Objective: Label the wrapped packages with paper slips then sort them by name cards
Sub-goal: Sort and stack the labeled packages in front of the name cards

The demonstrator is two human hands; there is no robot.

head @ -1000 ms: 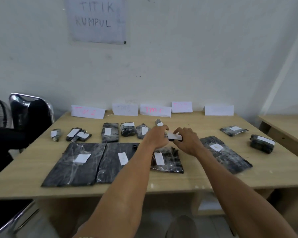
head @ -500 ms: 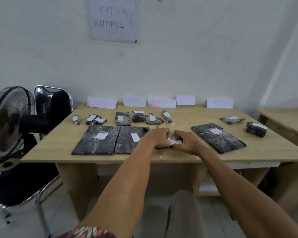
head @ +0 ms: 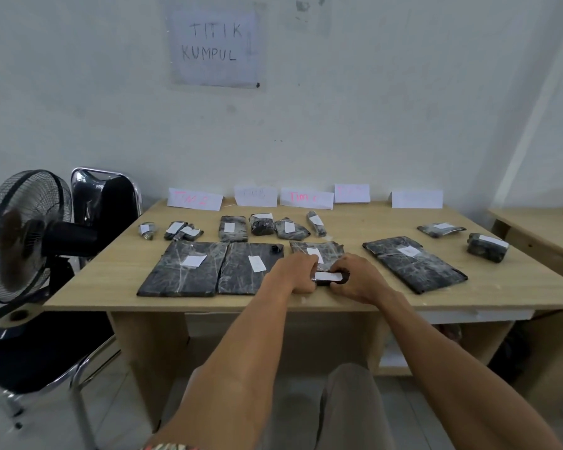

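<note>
I am holding a small black plastic-wrapped package (head: 325,282) at the near middle of the pale wooden counter (head: 117,271). My left grip (head: 294,274) is curling round its left end and my right grip (head: 355,280) is pinching its right end. A white paper slip (head: 327,276) is lying on top (writing unreadable). White name cards (head: 306,198) are standing along the far edge.

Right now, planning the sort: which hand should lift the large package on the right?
Probably the right hand: the large package lies beside it; the left hand would cross the small package.
</note>
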